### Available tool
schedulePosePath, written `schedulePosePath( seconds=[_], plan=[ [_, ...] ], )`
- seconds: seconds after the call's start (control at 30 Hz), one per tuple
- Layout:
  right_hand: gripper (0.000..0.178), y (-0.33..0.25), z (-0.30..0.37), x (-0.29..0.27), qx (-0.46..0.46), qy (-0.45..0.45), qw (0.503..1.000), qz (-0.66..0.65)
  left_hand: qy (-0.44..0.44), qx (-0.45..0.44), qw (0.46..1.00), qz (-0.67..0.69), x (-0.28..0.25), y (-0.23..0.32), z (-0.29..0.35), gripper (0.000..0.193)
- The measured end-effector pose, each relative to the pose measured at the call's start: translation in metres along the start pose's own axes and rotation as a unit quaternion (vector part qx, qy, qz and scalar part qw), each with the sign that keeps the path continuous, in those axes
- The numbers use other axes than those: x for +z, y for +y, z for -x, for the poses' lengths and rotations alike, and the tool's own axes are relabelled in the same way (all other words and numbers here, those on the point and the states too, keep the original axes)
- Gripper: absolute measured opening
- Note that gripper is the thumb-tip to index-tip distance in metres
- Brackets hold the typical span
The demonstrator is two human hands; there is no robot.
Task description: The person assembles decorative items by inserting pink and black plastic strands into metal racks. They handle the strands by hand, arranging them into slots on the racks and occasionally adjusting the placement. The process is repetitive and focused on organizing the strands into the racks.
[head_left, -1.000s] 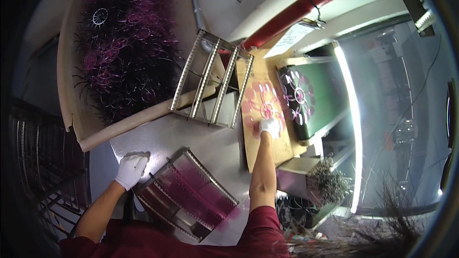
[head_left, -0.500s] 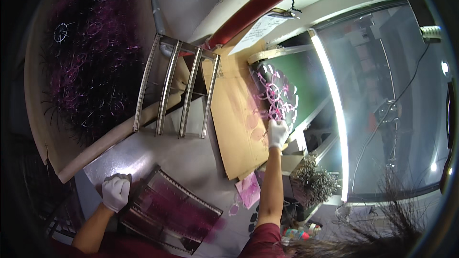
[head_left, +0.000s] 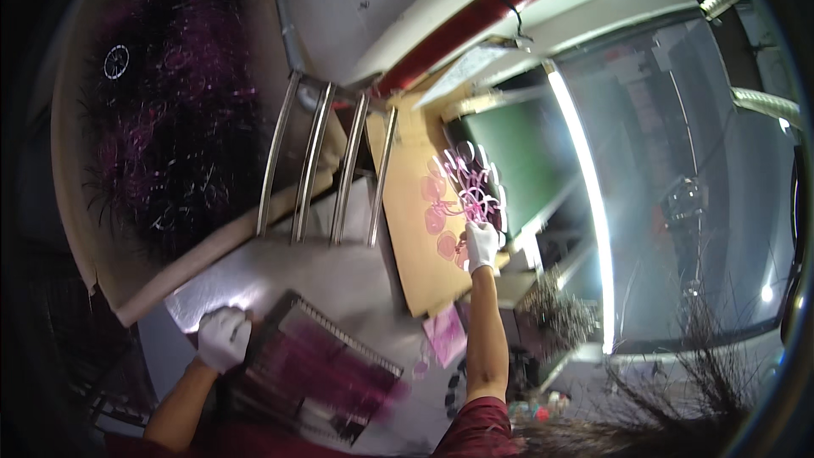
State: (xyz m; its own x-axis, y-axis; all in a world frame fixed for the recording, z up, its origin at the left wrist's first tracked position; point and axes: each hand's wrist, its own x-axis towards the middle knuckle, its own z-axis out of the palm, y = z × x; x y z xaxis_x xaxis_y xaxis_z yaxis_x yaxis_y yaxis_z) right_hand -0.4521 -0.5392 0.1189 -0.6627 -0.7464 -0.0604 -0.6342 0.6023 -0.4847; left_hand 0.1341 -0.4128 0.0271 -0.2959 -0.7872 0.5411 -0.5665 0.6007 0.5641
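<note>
My right hand [head_left: 482,246], in a white glove, is closed round the lower end of a spray of pink and white rings and discs on thin stems [head_left: 471,191]. The spray fans out above a brown cardboard sheet [head_left: 407,212]. My left hand [head_left: 225,339], also gloved, is closed over a shiny grey metal surface [head_left: 331,280]; whatever its fingers hold, if anything, is hidden. Beside it lies a purple-stained metal rack [head_left: 314,365] with notched rails.
An empty rack with several slotted bars [head_left: 339,165] leans at the middle. To the left is a box [head_left: 186,284] filled with dark and purple wiry pieces. A bright tube light [head_left: 585,195] stands right of my right hand, near a bundle of thin wires [head_left: 555,314].
My right hand has shifted slightly left and down with the spray, which is now turned differently, its discs spreading further left over the cardboard. My left hand stays closed beside the stained rack.
</note>
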Motion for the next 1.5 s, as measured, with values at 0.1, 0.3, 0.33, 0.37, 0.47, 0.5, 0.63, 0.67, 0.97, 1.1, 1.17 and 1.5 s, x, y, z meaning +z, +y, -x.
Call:
schedulePosePath(
  seconds=[0.1, 0.3, 0.33, 0.37, 0.47, 0.5, 0.63, 0.67, 0.97, 1.1, 1.17, 1.5],
  plan=[
    [0.009, -0.067, 0.162, -0.020, -0.005, -0.001, 0.984, -0.180, 0.009, -0.173, 0.970, 0.169, -0.002, 0.022, -0.001, 0.011],
    [0.018, -0.141, 0.422, -0.037, 0.002, -0.053, 0.917, -0.396, -0.212, -0.278, 0.693, 0.631, -0.041, 0.105, -0.067, 0.056],
    [0.021, -0.150, 0.449, -0.034, 0.001, -0.069, 0.898, -0.435, -0.237, -0.266, 0.599, 0.717, -0.047, 0.109, -0.066, 0.071],
    [0.021, -0.148, 0.472, -0.032, -0.007, -0.103, 0.881, -0.462, -0.252, -0.253, 0.545, 0.758, -0.053, 0.117, -0.067, 0.082],
    [0.021, -0.156, 0.513, -0.026, -0.041, -0.080, 0.947, -0.309, -0.274, -0.225, 0.487, 0.798, -0.077, 0.139, -0.067, 0.107],
    [0.022, -0.160, 0.521, -0.032, -0.049, -0.089, 0.946, -0.307, -0.268, -0.199, 0.515, 0.789, -0.076, 0.142, -0.062, 0.085],
    [0.023, -0.155, 0.549, -0.049, -0.178, 0.146, 0.944, -0.235, -0.159, -0.210, 0.443, 0.857, -0.098, 0.167, -0.080, 0.061],
    [0.024, -0.152, 0.550, -0.046, -0.256, 0.254, 0.912, -0.196, -0.124, -0.177, 0.462, 0.860, -0.113, 0.162, -0.088, 0.059],
    [0.057, -0.185, 0.592, -0.052, -0.174, -0.373, 0.244, -0.878, 0.000, -0.042, 0.492, 0.870, -0.159, 0.227, -0.079, 0.059],
    [0.011, -0.147, 0.605, -0.091, -0.397, -0.087, 0.849, -0.336, -0.060, -0.185, 0.365, 0.911, -0.176, 0.222, -0.061, 0.071],
    [0.010, -0.103, 0.614, -0.090, -0.422, 0.006, 0.829, -0.367, -0.091, -0.146, 0.349, 0.921, -0.187, 0.220, -0.056, 0.057],
    [0.025, -0.064, 0.614, -0.111, -0.390, -0.381, 0.686, -0.481, -0.234, -0.147, 0.233, 0.932, -0.184, 0.249, 0.032, 0.031]
  ],
)
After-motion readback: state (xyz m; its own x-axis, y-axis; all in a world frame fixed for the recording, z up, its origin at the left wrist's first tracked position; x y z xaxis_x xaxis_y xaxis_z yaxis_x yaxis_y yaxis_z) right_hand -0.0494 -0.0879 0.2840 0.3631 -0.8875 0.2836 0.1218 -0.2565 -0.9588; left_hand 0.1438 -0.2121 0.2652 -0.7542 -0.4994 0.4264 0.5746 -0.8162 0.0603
